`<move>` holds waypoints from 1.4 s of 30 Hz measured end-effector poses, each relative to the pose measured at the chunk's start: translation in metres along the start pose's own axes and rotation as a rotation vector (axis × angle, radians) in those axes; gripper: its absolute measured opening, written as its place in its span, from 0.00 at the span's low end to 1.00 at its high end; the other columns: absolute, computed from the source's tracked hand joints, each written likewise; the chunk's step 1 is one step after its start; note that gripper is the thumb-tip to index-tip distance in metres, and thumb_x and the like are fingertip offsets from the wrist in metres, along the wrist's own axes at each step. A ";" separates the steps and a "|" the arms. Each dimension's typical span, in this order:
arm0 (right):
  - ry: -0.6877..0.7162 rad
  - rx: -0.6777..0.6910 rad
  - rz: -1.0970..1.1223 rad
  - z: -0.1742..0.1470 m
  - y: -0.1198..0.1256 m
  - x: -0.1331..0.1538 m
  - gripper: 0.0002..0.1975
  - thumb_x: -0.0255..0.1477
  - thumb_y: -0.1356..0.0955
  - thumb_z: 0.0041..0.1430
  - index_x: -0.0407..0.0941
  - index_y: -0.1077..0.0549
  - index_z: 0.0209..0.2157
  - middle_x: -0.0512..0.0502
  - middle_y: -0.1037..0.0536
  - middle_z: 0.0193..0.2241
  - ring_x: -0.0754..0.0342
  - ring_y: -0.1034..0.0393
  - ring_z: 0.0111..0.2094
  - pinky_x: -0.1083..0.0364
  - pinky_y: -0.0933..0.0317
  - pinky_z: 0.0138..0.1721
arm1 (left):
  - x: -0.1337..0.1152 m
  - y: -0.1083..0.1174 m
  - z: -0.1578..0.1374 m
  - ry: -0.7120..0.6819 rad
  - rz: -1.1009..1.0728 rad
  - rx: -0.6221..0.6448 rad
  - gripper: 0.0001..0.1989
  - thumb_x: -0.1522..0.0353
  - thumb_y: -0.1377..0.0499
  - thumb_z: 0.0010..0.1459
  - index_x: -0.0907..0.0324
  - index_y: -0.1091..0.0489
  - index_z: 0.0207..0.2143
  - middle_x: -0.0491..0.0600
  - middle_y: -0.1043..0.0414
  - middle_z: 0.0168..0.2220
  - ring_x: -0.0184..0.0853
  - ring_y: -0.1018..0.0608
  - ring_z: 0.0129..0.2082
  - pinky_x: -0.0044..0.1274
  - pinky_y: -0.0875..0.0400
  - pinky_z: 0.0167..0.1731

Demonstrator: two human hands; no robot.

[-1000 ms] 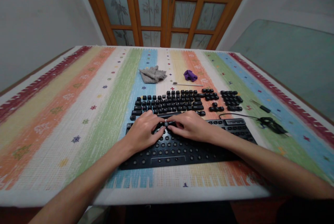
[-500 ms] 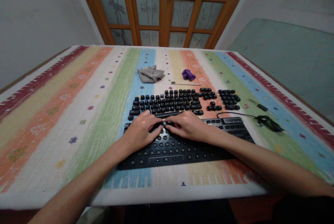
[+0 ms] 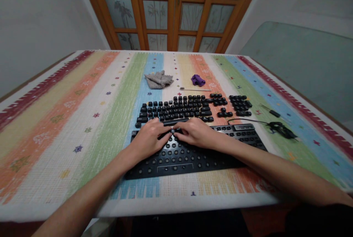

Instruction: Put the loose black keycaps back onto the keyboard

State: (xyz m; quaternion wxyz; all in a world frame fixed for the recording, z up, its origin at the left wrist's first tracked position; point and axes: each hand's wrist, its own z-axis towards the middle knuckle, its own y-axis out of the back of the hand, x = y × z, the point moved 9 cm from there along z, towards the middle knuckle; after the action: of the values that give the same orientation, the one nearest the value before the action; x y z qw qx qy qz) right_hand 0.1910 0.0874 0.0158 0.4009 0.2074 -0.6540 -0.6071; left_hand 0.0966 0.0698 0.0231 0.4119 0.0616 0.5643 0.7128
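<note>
A black keyboard (image 3: 176, 161) with most of its caps off lies near the table's front edge, exposing rows of round key posts. Over its upper part, my left hand (image 3: 150, 135) and my right hand (image 3: 194, 133) meet from either side. Between the thumb and forefinger tips of both hands is a small dark keycap (image 3: 173, 131), its details too small to read. Just behind the keyboard, loose black keycaps (image 3: 176, 112) lie laid out in keyboard order. My hands hide part of the keyboard's upper rows.
A grey cloth (image 3: 159, 80) and a purple cloth (image 3: 198, 80) lie farther back, with a thin brush (image 3: 193, 89) in front of them. To the right are a coiled black cable (image 3: 282, 129), a small tool with a black part (image 3: 274, 113) and more keycaps (image 3: 240, 104).
The whole view shifts very slightly. Both hands keep the same pinch on the keycap at the same spot over the keyboard.
</note>
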 end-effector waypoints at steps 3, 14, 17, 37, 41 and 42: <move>0.029 -0.015 -0.056 -0.002 0.000 0.004 0.13 0.28 0.37 0.67 0.40 0.23 0.45 0.41 0.18 0.32 0.54 0.27 0.27 0.56 0.49 0.28 | 0.001 -0.002 0.001 0.014 -0.004 0.032 0.12 0.68 0.44 0.65 0.56 0.23 0.46 0.48 0.28 0.25 0.38 0.31 0.31 0.29 0.37 0.33; 0.018 -0.115 0.065 0.011 0.046 -0.002 0.13 0.32 0.34 0.63 0.43 0.19 0.42 0.46 0.19 0.27 0.57 0.31 0.25 0.57 0.46 0.30 | -0.004 0.017 -0.003 -0.008 -0.046 -0.112 0.09 0.67 0.44 0.66 0.59 0.24 0.42 0.47 0.28 0.26 0.36 0.31 0.31 0.28 0.36 0.33; -0.064 -0.191 -0.009 0.030 0.065 -0.031 0.13 0.30 0.33 0.61 0.42 0.19 0.43 0.46 0.20 0.26 0.57 0.32 0.26 0.56 0.45 0.31 | -0.007 0.014 -0.004 -0.038 -0.021 -0.096 0.10 0.67 0.44 0.66 0.59 0.24 0.42 0.48 0.27 0.29 0.37 0.30 0.33 0.30 0.35 0.36; -0.129 -0.036 -0.121 0.093 0.033 -0.110 0.11 0.26 0.33 0.63 0.39 0.18 0.40 0.39 0.18 0.34 0.52 0.29 0.34 0.55 0.42 0.37 | -0.009 0.007 -0.007 -0.064 0.027 -0.061 0.10 0.66 0.44 0.65 0.58 0.24 0.43 0.49 0.25 0.29 0.37 0.30 0.32 0.30 0.36 0.36; -0.123 -0.104 -0.120 0.088 0.041 -0.104 0.11 0.27 0.34 0.65 0.37 0.20 0.41 0.37 0.20 0.38 0.51 0.30 0.39 0.54 0.42 0.40 | -0.010 0.009 -0.009 -0.079 0.022 -0.090 0.10 0.66 0.43 0.65 0.60 0.26 0.44 0.49 0.25 0.30 0.37 0.30 0.33 0.30 0.35 0.37; -0.115 -0.132 -0.100 0.085 0.044 -0.100 0.11 0.26 0.34 0.65 0.37 0.21 0.40 0.37 0.20 0.38 0.51 0.31 0.38 0.55 0.42 0.40 | -0.011 0.010 -0.009 -0.081 0.021 -0.099 0.10 0.66 0.43 0.65 0.60 0.26 0.44 0.49 0.25 0.30 0.37 0.29 0.33 0.30 0.36 0.37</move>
State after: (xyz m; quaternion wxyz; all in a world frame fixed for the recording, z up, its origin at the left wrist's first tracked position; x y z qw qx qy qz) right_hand 0.1943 0.2243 0.0361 0.3446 0.1776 -0.6233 -0.6791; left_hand 0.0933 0.0554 0.0326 0.4295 0.0759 0.5104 0.7411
